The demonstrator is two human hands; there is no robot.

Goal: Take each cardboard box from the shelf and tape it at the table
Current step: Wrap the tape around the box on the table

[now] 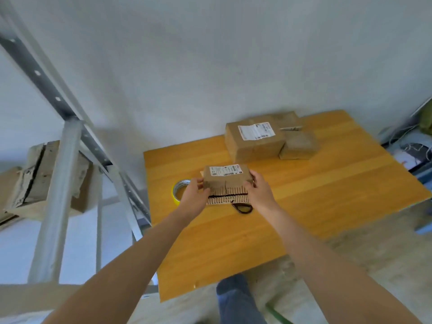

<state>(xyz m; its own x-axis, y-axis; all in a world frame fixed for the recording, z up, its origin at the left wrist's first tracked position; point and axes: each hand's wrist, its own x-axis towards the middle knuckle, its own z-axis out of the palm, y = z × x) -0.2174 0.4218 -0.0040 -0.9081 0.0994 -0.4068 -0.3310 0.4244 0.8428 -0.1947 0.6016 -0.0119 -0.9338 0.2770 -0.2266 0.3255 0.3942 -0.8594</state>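
A pale wall (210, 54) fills the far half of the view. On the left stands a grey metal shelf (58, 183), its upright post and slanted rail blurred. One worn cardboard box on the shelf (49, 176) sits behind the post, with torn tape hanging from it.

An orange wooden bench (304, 195) stretches across the centre and right. At its far edge rests a large box (254, 141) with a white shipping label on top. A smaller box (300, 146) touches its right side, and another flat one lies just behind them.

Your two bare arms reach forward from the near edge. Between your hands you hold a small cardboard box (225, 183) over the near-left part of the bench; whether it touches the surface cannot be told. It carries a white label on top and a striped, ridged band along its near face. Your left hand (195, 197) grips the box's left end, fingers curled round it. Your right hand (259, 192) grips the right end the same way.

Just left of the held box lies a roll of yellow-edged tape (178, 190), partly hidden by your left hand. A black loop, perhaps scissor handles (244, 209), shows just below the box.
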